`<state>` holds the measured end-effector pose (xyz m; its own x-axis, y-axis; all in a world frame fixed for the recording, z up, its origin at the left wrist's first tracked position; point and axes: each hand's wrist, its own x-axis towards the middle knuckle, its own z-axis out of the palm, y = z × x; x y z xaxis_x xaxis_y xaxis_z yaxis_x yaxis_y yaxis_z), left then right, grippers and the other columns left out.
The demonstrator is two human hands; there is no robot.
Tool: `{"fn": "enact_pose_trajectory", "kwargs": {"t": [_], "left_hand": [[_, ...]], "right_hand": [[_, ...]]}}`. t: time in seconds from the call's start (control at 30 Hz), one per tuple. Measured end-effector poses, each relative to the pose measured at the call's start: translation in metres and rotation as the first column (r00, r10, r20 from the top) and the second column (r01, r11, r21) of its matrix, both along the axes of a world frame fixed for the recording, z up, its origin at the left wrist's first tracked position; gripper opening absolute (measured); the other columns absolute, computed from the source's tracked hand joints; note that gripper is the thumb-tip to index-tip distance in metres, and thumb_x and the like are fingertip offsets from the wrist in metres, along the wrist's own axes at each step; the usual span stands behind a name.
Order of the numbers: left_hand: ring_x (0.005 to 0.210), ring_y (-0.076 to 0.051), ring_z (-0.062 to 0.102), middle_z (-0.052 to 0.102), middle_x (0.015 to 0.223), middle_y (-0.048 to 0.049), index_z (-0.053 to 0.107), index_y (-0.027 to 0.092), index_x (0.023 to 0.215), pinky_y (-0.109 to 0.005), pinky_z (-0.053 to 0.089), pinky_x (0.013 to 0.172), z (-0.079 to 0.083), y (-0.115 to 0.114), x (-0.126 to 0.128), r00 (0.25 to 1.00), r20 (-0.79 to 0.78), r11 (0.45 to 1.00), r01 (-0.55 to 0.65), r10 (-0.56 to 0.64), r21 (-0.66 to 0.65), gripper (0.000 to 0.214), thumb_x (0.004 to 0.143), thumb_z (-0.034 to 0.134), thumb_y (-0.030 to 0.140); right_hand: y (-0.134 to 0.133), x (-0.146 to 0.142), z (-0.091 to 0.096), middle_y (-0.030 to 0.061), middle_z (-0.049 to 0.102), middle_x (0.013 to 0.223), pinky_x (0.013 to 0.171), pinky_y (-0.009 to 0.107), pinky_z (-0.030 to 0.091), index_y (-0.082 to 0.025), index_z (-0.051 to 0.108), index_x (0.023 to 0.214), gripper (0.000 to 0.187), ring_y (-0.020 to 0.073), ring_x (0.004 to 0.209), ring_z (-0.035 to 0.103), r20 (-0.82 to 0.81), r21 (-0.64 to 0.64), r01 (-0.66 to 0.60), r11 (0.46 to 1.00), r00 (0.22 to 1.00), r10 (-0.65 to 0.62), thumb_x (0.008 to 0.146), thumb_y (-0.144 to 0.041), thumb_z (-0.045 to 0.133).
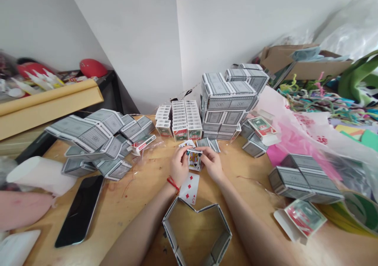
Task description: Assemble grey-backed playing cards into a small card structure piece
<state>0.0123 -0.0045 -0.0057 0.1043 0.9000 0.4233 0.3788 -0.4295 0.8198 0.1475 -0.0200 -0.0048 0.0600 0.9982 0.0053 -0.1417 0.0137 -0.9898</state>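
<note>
while both hands meet above the table (118, 203), one picture card (193, 160) sits directly between them, its long axis running away from the person, neither hand plainly nearer. left hand (178, 165): grip narrowed onto the card's left edge, towards the far corner. right hand (213, 165): grip likewise pinched in at the right edge; whether one card or several are held cannot be told. appearance: face side showing, white border, yellow-and-black figure, black suit mark. just nearer the person: one three of diamonds (189, 185), slightly aslant, then one heart-shaped frame (221, 245), hollow in the middle.
</note>
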Motion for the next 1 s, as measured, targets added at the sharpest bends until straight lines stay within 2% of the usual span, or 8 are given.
{"fn": "enact_pose_trajectory", "kwargs": {"t": [0.13, 0.23, 0.33, 0.43, 0.53, 0.73, 0.87, 1.0], "left_hand": [[0.094, -0.017, 0.053, 0.057, 0.095, -0.0066, 0.058, 0.021, 0.103, -0.032, 0.044, 0.081, 0.004, -0.003, 0.002, 1.000, -0.025, 0.999, 0.015, -0.014, 0.029, 0.035, 0.082, 0.034, 0.008], [0.089, -0.016, 0.054, 0.057, 0.092, -0.0061, 0.059, 0.021, 0.104, -0.030, 0.045, 0.078, 0.005, -0.004, 0.002, 0.999, -0.026, 0.999, 0.024, -0.023, 0.039, 0.035, 0.082, 0.036, 0.008], [0.092, -0.016, 0.055, 0.059, 0.096, -0.0065, 0.059, 0.021, 0.105, -0.031, 0.045, 0.081, 0.003, -0.004, 0.001, 1.000, 0.001, 0.999, 0.025, -0.025, 0.033, 0.030, 0.084, 0.038, 0.013], [0.091, -0.016, 0.056, 0.060, 0.099, -0.0077, 0.055, 0.020, 0.109, -0.032, 0.045, 0.082, -0.001, -0.002, 0.001, 0.998, 0.065, 0.999, -0.010, 0.012, -0.033, 0.028, 0.084, 0.043, 0.021], [0.083, -0.015, 0.058, 0.061, 0.092, -0.0072, 0.055, 0.018, 0.107, -0.030, 0.047, 0.076, -0.002, -0.001, 0.002, 0.988, 0.146, 0.990, -0.038, 0.058, -0.139, 0.028, 0.081, 0.049, 0.027], [0.074, -0.015, 0.059, 0.062, 0.083, -0.0041, 0.054, 0.015, 0.086, -0.026, 0.048, 0.066, 0.002, 0.001, 0.006, 0.954, 0.278, 0.955, -0.023, 0.110, -0.297, 0.024, 0.068, 0.063, 0.029], [0.065, -0.013, 0.057, 0.061, 0.072, -0.0019, 0.053, 0.015, 0.073, -0.023, 0.046, 0.059, -0.001, 0.002, 0.006, 0.950, 0.285, 0.944, -0.029, 0.128, -0.328, 0.018, 0.069, 0.062, 0.030], [0.060, -0.013, 0.055, 0.061, 0.065, -0.0013, 0.056, 0.014, 0.070, -0.023, 0.044, 0.056, -0.004, 0.001, 0.004, 0.968, 0.218, 0.947, -0.049, 0.123, -0.318, 0.016, 0.071, 0.058, 0.030]], "right_hand": [[-0.002, -0.003, 0.003, -0.0016, 0.059, 0.061, 0.042, 0.023, 0.045, -0.018, 0.058, 0.082, 0.023, 0.0103, 0.043, 0.052, -0.053, -0.044, -0.053, 0.998, 0.997, 0.051, 0.071, -0.038, 0.058], [0.002, -0.002, 0.000, -0.0021, 0.059, 0.056, 0.042, 0.022, 0.044, -0.017, 0.057, 0.075, 0.026, 0.0101, 0.043, 0.051, -0.040, -0.051, -0.046, 0.998, 0.998, 0.044, 0.069, -0.042, 0.062], [0.006, 0.000, -0.003, 0.0008, 0.064, 0.067, 0.051, 0.023, 0.045, -0.017, 0.061, 0.083, 0.028, 0.0121, 0.056, 0.057, -0.023, -0.025, -0.099, 0.995, 0.995, 0.099, 0.068, -0.040, 0.064], [0.007, 0.001, -0.006, 0.0033, 0.067, 0.077, 0.060, 0.026, 0.046, -0.017, 0.064, 0.085, 0.029, 0.0152, 0.067, 0.060, -0.023, -0.019, -0.135, 0.991, 0.991, 0.134, 0.068, -0.039, 0.064], [0.007, 0.000, -0.008, 0.0023, 0.066, 0.071, 0.058, 0.026, 0.046, -0.017, 0.065, 0.080, 0.026, 0.0147, 0.063, 0.059, -0.054, -0.042, -0.080, 0.996, 0.996, 0.077, 0.068, -0.040, 0.064], [0.011, 0.001, -0.010, 0.0009, 0.063, 0.063, 0.055, 0.024, 0.043, -0.017, 0.062, 0.074, 0.025, 0.0125, 0.055, 0.054, -0.146, -0.068, 0.116, 0.991, 0.981, -0.125, 0.064, -0.041, 0.066], [0.011, 0.001, -0.009, 0.0008, 0.063, 0.063, 0.057, 0.026, 0.044, -0.018, 0.061, 0.070, 0.023, 0.0131, 0.057, 0.055, -0.200, -0.077, 0.148, 0.986, 0.966, -0.161, 0.061, -0.037, 0.069], [0.010, 0.001, -0.009, 0.0003, 0.063, 0.063, 0.058, 0.026, 0.044, -0.018, 0.062, 0.071, 0.018, 0.0127, 0.057, 0.055, -0.188, -0.052, 0.165, 0.985, 0.967, -0.172, 0.063, -0.033, 0.068]]}}
